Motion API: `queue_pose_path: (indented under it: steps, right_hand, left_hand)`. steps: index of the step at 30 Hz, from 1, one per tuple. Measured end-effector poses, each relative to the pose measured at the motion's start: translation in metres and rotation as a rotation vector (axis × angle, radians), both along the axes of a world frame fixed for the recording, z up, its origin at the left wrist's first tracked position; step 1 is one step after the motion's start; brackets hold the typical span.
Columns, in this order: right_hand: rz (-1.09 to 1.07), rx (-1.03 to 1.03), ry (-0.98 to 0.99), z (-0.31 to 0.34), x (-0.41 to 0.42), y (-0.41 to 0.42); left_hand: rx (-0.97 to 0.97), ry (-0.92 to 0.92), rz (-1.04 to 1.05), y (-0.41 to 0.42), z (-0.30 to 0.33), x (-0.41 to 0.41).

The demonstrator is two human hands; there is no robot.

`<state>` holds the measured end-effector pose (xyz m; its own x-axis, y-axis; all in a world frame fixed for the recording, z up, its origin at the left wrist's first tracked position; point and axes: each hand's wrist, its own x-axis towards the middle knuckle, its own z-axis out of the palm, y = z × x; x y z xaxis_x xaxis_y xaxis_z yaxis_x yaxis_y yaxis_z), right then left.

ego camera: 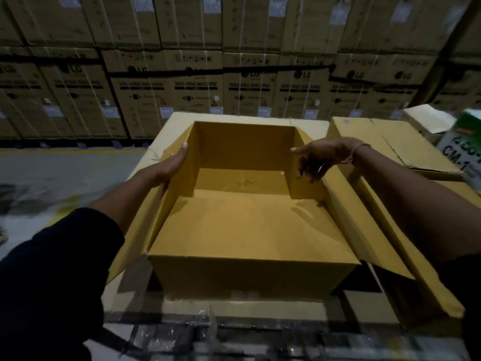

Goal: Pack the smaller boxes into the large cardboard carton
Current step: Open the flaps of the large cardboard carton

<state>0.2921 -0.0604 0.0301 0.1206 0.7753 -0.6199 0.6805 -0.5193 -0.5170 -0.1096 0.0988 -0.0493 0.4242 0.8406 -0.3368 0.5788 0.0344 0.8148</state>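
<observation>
A large brown cardboard carton (250, 272) stands open in front of me, its flaps spread outward and nothing inside it. My left hand (173, 162) lies flat against the outside of the carton's left flap, thumb at the rim. Over the right wall hovers my right hand (321, 158), fingers apart and curled downward, holding nothing. A small white and green box (462, 149) with black lettering is partly in view at the right edge.
Flat cardboard (390, 142) lies to the right of the carton. A wall of stacked washing machine cartons (195, 89) fills the background. Grey floor with a yellow line (65, 162) is on the left. Clear plastic wrap (208, 340) covers the surface below the carton.
</observation>
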Motion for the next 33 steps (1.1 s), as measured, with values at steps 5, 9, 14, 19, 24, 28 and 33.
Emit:
queue_pose_path:
  steps: [5,9,14,19,24,28,33]
  right_hand:
    - [-0.026,0.01,-0.113,-0.011,-0.034,-0.035]
    - [-0.094,-0.007,-0.188,-0.049,-0.059,-0.062]
    - [-0.21,0.204,-0.159,-0.044,-0.065,-0.075]
    - [-0.226,0.407,-0.12,0.018,-0.053,-0.086]
    - [-0.108,0.356,0.071,0.077,-0.032,-0.118]
    - [0.012,0.184,0.296,0.082,-0.024,-0.155]
    - [0.261,0.033,0.508,0.069,-0.044,-0.198]
  left_hand:
    - [0.235,0.13,-0.13,-0.027,-0.017,-0.01]
    - [0.457,0.355,-0.213,-0.037,-0.031,-0.016]
    - [0.226,-0.014,-0.005,-0.056,-0.028,-0.023]
    - [-0.041,-0.321,0.106,-0.074,-0.002,-0.039]
    - [0.018,-0.155,-0.114,-0.078,0.003,-0.051]
    - [-0.062,-0.139,-0.029,-0.076,-0.013,-0.061]
    - [0.213,0.214,-0.128,-0.091,-0.015,-0.047]
